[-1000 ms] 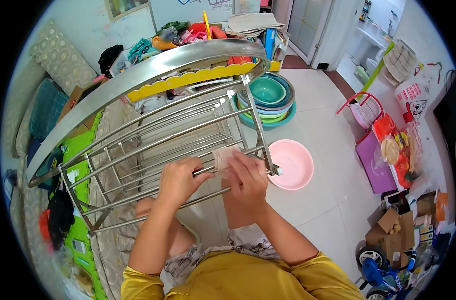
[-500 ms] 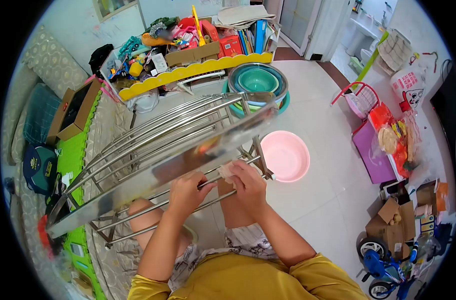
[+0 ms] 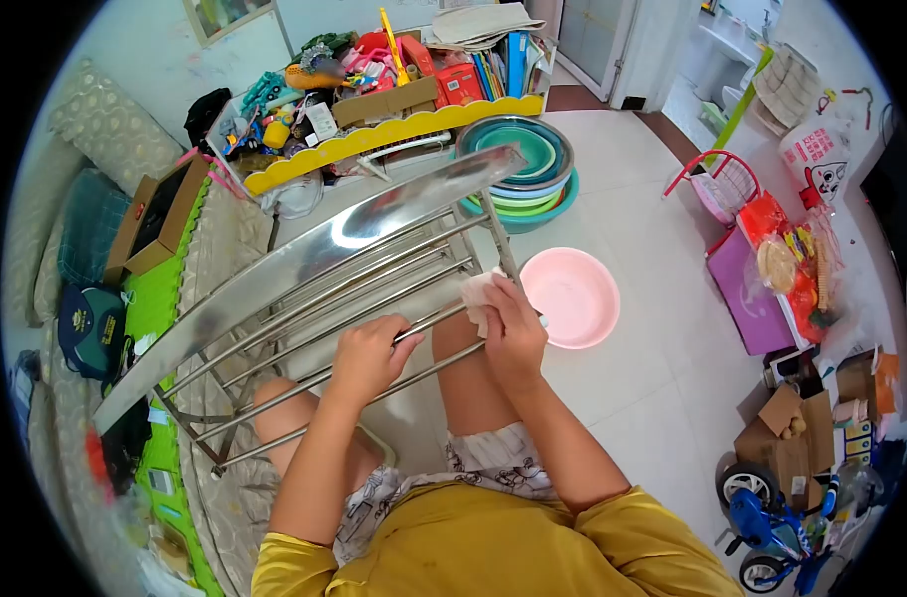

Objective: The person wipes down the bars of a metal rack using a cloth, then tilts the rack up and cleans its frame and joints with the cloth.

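Looks mid-wipe to me, left hand (image 3: pixel 369 358) gripping a bar (image 3: pixel 438 318) of the metal rack (image 3: pixel 359 227) above the legs (image 3: pixel 468 388), right hand (image 3: pixel 515 328) holding a pale cloth (image 3: pixel 478 290) near one end, can't tell what's already done.

The broad silver metal band (image 3: pixel 344 227) swings back; the right hand (image 3: pixel 515 333) now has its pale cloth (image 3: pixel 478 292) nearer the right edge of the barred metal rack (image 3: pixel 498 239).

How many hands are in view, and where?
2: the left hand grips a bar of the metal rack; the right hand holds a pale cloth near the rack's right end. No others show.
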`<action>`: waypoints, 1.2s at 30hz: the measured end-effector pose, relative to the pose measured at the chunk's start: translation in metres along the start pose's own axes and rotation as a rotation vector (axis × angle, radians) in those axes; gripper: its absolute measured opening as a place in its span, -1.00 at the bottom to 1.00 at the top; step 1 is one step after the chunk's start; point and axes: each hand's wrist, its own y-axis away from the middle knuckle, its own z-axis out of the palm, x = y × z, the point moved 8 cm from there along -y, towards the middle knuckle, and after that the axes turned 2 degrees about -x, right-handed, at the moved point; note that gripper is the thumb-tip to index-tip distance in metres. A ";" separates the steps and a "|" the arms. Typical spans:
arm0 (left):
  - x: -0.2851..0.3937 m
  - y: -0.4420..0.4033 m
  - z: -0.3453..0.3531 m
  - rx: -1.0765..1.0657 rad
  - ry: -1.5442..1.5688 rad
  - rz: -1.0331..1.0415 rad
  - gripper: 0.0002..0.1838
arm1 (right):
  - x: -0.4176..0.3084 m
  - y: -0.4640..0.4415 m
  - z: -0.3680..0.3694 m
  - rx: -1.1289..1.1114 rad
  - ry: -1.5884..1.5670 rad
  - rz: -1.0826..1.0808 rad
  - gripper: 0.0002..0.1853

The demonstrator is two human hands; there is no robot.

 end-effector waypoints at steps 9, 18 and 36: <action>0.007 -0.001 0.009 -0.110 0.029 -0.075 -0.80 | 0.007 0.008 -0.002 0.028 -0.044 0.047 -0.73; -0.008 -0.009 0.024 -0.443 0.225 -0.214 -0.78 | -0.006 0.006 -0.005 -0.113 -0.162 -0.276 -0.77; 0.005 0.006 0.018 -0.130 -0.208 -0.036 -0.87 | -0.005 0.006 -0.004 -0.058 0.014 -0.059 -0.76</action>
